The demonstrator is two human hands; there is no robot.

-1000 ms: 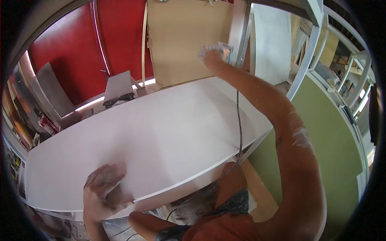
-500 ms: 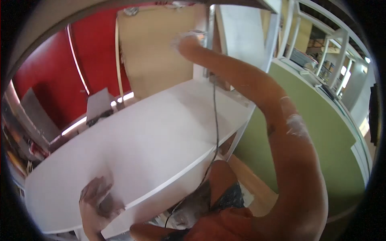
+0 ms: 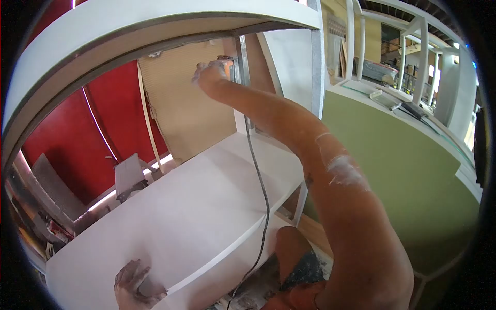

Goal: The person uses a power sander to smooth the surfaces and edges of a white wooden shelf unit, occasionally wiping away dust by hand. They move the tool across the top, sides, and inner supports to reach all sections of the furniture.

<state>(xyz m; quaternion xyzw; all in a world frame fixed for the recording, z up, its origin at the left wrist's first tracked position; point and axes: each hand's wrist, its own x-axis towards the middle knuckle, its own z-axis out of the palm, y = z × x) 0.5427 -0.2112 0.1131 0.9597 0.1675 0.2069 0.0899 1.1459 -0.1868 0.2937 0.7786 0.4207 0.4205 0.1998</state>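
Observation:
My right hand [image 3: 211, 77] is stretched far forward, its fingers wrapped round an orange and dark power tool [image 3: 228, 67]. The tool is against the upright metal-edged post [image 3: 242, 62] at the back of the shelf unit. From the tool a dark cord [image 3: 262, 188] hangs down across the white shelf [image 3: 186, 201] and over its front edge. Low on the left, my left hand [image 3: 135, 284] rests on the shelf near that edge, fingers apart, with nothing in it. White dust coats both hands and a patch of my right arm.
Above is a curved white upper shelf [image 3: 155, 13]. A green panel [image 3: 382, 160] stands on the right, with tools on its top ledge. Behind are a tan board [image 3: 191, 103], a red wall [image 3: 62, 129] and a small grey stool [image 3: 131, 175]. My knee is below the shelf edge.
The view has shifted, so the upper shelf shows more and the scene sits further left. My right hand still holds the tool by the post; my left hand remains on the shelf.

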